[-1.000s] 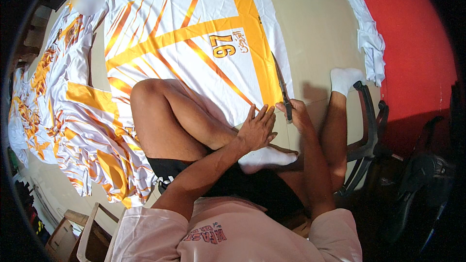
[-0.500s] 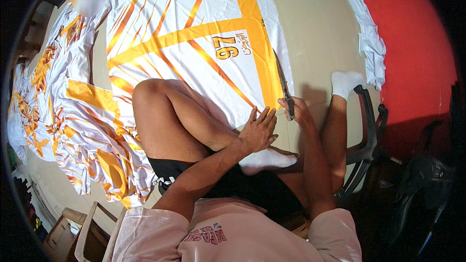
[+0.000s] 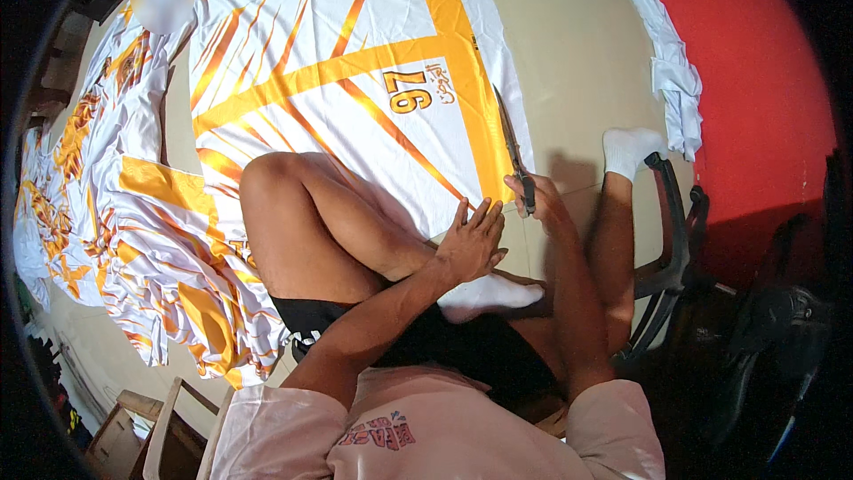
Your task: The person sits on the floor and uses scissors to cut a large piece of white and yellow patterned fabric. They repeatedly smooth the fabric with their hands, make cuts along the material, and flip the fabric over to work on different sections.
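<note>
A large sheet of white fabric (image 3: 293, 111) with orange bands, streaks and a printed number is spread flat on the floor before me. My left hand (image 3: 473, 244) lies with its fingers stretched out on the near right corner of the fabric. In my right hand (image 3: 544, 206) is a pair of dark scissors (image 3: 511, 138). Their long blades point away from me along the orange band at the fabric's right edge. The handles are partly hidden by my fingers, and I cannot tell whether the blades are parted.
Crumpled white and orange fabric (image 3: 178, 253) is heaped at left. My bent leg (image 3: 306, 213) rests over the sheet's near edge. Black chair legs (image 3: 675, 240) stand at right, near a white cloth (image 3: 677, 98) and a red surface (image 3: 755, 116). Wooden frames (image 3: 133, 436) are at lower left.
The view has shifted slightly. Both hands keep nearly the same place on the fabric, and the scissors still lie along its right edge.
</note>
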Action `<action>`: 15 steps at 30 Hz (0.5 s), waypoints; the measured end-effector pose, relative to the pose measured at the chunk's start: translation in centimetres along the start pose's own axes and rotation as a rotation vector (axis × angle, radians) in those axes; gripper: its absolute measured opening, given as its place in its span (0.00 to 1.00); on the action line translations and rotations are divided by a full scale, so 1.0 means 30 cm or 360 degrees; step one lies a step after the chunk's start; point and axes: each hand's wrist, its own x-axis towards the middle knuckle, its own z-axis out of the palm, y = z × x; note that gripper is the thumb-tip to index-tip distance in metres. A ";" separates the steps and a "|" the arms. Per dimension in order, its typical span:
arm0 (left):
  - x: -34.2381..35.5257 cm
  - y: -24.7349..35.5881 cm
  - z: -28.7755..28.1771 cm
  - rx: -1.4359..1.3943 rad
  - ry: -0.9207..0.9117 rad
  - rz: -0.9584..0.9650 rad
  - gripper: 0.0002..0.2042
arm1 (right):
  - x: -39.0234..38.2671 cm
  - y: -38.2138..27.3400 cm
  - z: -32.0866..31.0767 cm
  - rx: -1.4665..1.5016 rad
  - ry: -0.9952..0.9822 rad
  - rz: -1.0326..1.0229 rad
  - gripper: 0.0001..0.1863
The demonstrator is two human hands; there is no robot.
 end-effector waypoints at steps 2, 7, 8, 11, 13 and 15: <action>-0.002 -0.003 -0.001 0.0004 -0.0008 -0.0009 0.34 | -0.004 -0.028 0.010 -0.0004 0.0011 0.0007 0.24; -0.002 0.000 0.001 -0.0017 0.0002 -0.0008 0.34 | 0.000 -0.028 0.010 -0.0141 0.0052 -0.0088 0.21; -0.001 0.000 0.003 -0.0021 -0.0002 -0.0012 0.34 | 0.001 -0.018 0.011 -0.0181 0.0082 -0.0088 0.23; -0.001 -0.004 0.003 -0.0018 -0.0019 -0.0020 0.34 | 0.000 -0.008 0.016 -0.0242 0.0102 -0.0066 0.24; -0.003 -0.001 -0.003 -0.0013 -0.0037 -0.0010 0.34 | 0.010 -0.001 0.008 -0.0202 0.0078 -0.0036 0.25; 0.003 0.007 -0.013 -0.0031 -0.0070 0.0000 0.34 | 0.024 0.017 -0.015 -0.0100 0.0041 0.0004 0.25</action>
